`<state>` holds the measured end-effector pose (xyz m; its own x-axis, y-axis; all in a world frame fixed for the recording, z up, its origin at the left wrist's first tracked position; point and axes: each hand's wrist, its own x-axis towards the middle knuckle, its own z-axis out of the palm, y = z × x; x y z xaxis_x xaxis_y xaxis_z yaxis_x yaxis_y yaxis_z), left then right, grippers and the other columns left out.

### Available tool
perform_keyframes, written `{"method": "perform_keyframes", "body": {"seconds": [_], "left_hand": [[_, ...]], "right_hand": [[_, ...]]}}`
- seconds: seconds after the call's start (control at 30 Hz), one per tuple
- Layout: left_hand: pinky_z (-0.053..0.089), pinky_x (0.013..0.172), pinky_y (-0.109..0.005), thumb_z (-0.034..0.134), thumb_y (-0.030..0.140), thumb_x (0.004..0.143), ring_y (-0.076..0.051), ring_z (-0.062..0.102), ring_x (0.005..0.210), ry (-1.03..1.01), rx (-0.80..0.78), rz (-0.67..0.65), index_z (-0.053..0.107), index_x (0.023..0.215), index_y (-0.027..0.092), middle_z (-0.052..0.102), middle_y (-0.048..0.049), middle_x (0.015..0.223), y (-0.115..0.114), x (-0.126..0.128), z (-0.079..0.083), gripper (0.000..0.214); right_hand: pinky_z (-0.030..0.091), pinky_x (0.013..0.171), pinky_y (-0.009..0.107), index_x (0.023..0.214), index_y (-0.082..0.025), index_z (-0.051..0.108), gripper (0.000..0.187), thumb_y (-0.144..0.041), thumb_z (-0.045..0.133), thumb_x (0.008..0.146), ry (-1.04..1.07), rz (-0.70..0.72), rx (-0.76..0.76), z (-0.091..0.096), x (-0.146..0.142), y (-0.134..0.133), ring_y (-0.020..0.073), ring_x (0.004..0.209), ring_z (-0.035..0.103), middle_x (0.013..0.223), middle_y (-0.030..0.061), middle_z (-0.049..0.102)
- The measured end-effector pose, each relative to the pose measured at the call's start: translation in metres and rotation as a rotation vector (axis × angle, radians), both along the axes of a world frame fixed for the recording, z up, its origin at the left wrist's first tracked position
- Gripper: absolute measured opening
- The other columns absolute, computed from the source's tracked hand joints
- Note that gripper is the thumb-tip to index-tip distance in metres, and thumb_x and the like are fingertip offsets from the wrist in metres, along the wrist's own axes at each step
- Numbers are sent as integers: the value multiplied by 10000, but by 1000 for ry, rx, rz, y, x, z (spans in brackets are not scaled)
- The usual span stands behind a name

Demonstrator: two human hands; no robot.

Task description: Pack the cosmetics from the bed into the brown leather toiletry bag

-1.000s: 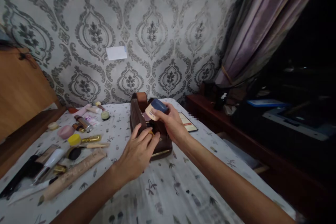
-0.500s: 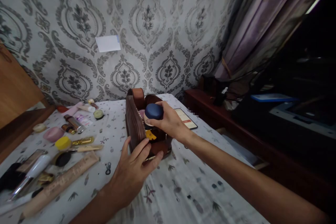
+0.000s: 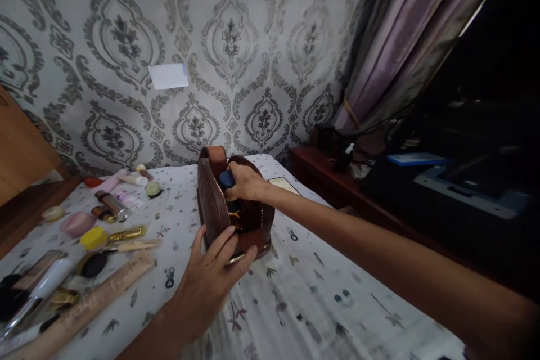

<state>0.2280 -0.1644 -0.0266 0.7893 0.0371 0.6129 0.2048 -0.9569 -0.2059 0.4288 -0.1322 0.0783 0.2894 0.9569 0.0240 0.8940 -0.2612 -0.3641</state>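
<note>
A brown leather pouch [image 3: 211,202] stands open on the patterned cloth. My right hand [image 3: 245,182] reaches into its mouth, fingers closed round a blue-capped jar [image 3: 226,180] that sits half inside. My left hand [image 3: 211,275] rests against the pouch's near end, fingers spread on the leather and holding it steady. Something yellow shows inside the pouch, below the jar.
Several cosmetics lie at the left: a yellow-lidded pot [image 3: 93,238], a pink compact [image 3: 76,223], a long beige tube [image 3: 84,306], a gold stick [image 3: 126,233]. A phone [image 3: 283,183] lies behind the pouch. A dark wooden shelf [image 3: 337,180] and a curtain [image 3: 392,39] stand to the right.
My right hand has lowered the blue-capped jar from above the pouch into its opening. My left hand slid from the pouch's top to its near end.
</note>
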Motion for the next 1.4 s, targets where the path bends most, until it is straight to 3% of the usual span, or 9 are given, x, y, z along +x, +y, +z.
{"method": "perform_keyframes", "body": {"seconds": [0.13,0.3,0.47,0.77,1.0,1.4], "left_hand": [[136,1181,-549,466,82,927,-229,446,1346,1,-7,-5,535,1362,268,654,-83,1240,2,0,-3,477],[155,1183,-527,476,172,963,-219,470,1320,-45,47,-11,563,1335,273,668,-81,1216,6,2,-9,395],[177,1180,-510,461,154,967,-212,494,1299,-107,45,-22,583,1314,277,682,-79,1180,6,5,-12,388],[222,1157,-525,465,114,939,-223,481,1317,-101,67,-46,581,1319,266,677,-85,1194,9,4,-14,425],[234,1152,-520,475,141,940,-224,490,1302,-101,78,-42,588,1309,266,679,-86,1185,8,4,-13,407],[209,1171,-522,452,125,942,-218,481,1312,-85,55,-47,574,1325,251,678,-93,1206,6,3,-9,421]], "right_hand": [[497,746,246,1216,-118,572,604,-225,806,670,-67,-38,-56,3,3,20,265,1046,661,1167,137,675],[513,747,222,1153,-108,645,492,-318,781,730,-76,-64,-60,12,8,46,250,1046,674,1120,122,709],[529,831,230,1193,-101,658,578,-219,827,652,-100,-42,-116,6,7,59,277,1122,656,1230,150,677],[546,879,245,1262,-92,622,671,-93,829,623,-122,-30,-209,-7,4,66,295,1189,627,1310,174,634],[550,929,364,1266,-88,599,565,-82,767,727,-168,-19,-247,-9,3,64,313,1183,628,1294,200,634],[552,888,321,1274,-119,591,701,-107,834,617,-198,23,-229,-16,11,69,346,1178,628,1296,224,626]]}}
